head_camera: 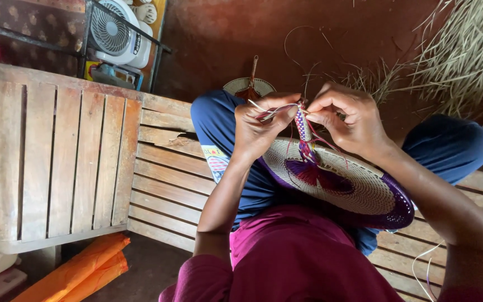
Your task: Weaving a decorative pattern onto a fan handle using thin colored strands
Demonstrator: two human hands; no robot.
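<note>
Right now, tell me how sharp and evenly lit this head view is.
Head view: soft, even daylight, no glare; the left hand and right hand on the woven purple-and-cream handle are sharp; the round cream woven fan with purple rim is clear; the wooden slatted bench bows from wide-angle distortion; lower corners fall dim.

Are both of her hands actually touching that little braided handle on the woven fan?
Touching. The head view shows the fingertips of the left hand and right hand pinching the top of the braided handle of the woven fan, with no gap visible.

woven fan (pixel 359 187) on lap, hands (pixel 261 126) above it, bench (pixel 62 162) left
</note>
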